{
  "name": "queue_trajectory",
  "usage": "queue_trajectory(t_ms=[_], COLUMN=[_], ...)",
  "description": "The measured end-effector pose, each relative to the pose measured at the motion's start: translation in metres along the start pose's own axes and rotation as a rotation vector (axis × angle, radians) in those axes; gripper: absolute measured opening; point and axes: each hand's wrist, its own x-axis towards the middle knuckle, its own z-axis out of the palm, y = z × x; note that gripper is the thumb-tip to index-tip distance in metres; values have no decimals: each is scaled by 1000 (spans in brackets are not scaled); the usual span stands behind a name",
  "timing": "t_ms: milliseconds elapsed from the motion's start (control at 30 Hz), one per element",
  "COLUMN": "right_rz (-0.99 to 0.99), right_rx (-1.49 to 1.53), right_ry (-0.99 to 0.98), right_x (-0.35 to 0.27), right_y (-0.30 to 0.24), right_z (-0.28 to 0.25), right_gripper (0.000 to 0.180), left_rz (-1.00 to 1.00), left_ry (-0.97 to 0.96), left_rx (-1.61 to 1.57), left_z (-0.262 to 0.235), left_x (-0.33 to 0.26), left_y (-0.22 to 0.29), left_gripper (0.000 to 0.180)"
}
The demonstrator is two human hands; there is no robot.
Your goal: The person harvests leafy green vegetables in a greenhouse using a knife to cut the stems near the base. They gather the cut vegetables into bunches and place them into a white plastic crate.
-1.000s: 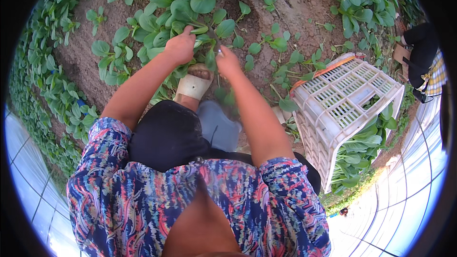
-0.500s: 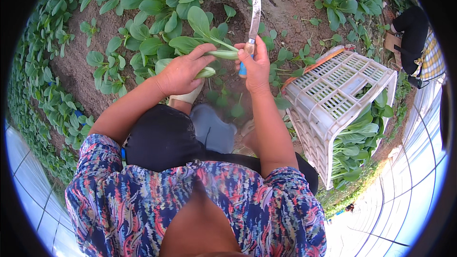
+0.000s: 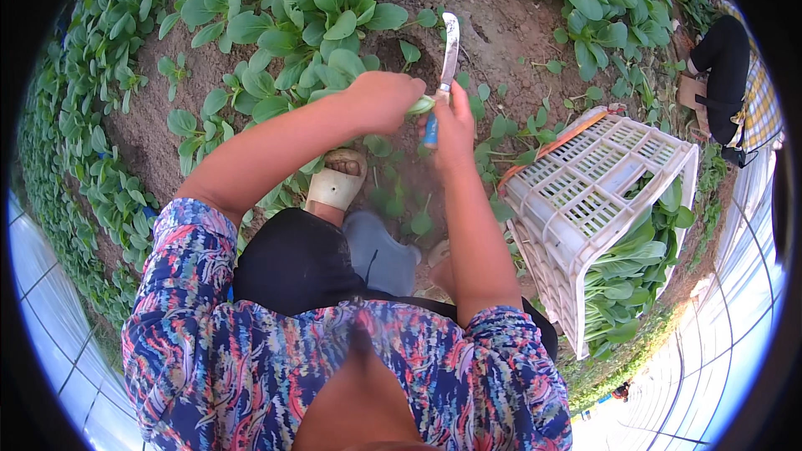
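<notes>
Both hands have risen together since the earlier frame: left hand (image 3: 383, 100) clamped on a cut leafy plant (image 3: 422, 105), right hand (image 3: 451, 121) gripping a curved steel knife (image 3: 449, 58), blue-handled. Trimming the stem looks underway. At four o'clock, a white lattice plastic crate (image 3: 585, 200) holds smooth, glossy greens.

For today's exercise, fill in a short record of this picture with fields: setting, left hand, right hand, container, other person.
setting: soil bed with leafy green plants
left hand: closed on a cut green plant
right hand: grips a blue-handled knife, blade pointing away
container: white plastic crate, tipped on its side, greens inside
other person: partly visible at the right edge
</notes>
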Motion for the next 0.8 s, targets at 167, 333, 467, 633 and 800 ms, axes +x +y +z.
queue_trajectory(t_ms=[167,333,467,633,800], right_rz=[61,-88,-35,-37,0], right_rx=[-353,-888,-908,-952,-869], right_ry=[19,-55,-95,-117,-140], right_x=[39,62,78,96,125], right_y=[41,63,61,58,75], right_z=[-4,9,26,41,43], right_gripper=[50,46,47,46,46], left_rz=[-136,-373,-382,-374,-341], left_ry=[48,-20,152,308,391], left_rx=[217,349,313,223,231], left_z=[-17,-31,-8,18,26], left_x=[51,30,7,-12,-15], left_y=[-55,-110,-150,-162,-165], left_gripper=[31,36,36,42,38])
